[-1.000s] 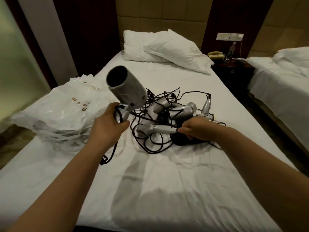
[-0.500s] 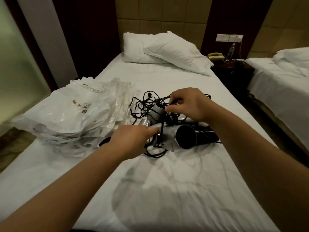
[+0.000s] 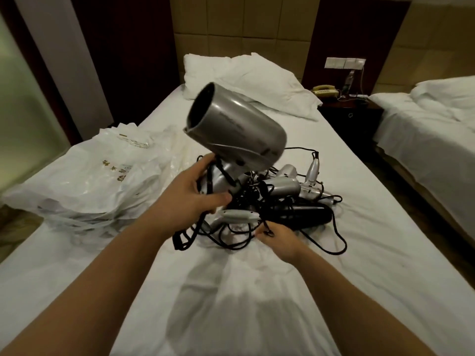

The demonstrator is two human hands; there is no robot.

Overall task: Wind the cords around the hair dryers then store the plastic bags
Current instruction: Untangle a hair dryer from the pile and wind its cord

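My left hand (image 3: 191,201) grips the handle of a large silver hair dryer (image 3: 236,132), raised above the bed with its barrel pointing up and left. A black cord runs over that handle. My right hand (image 3: 279,236) pinches a black cord (image 3: 334,237) at the near edge of the tangle. Behind both hands lies a pile of several silver hair dryers (image 3: 288,185) and one black dryer (image 3: 305,214), knotted in black cords. A heap of white plastic bags (image 3: 95,181) lies on the left of the bed.
All of it sits on a white-sheeted bed (image 3: 257,291) with two pillows (image 3: 246,83) at the head. A dark nightstand (image 3: 349,114) with a yellow telephone (image 3: 325,91) stands to the right, and beyond it a second bed (image 3: 431,124).
My left hand has lifted the large silver dryer up from the pile by its handle. My right hand came off the top of the tangle and now pinches a cord at its near edge.
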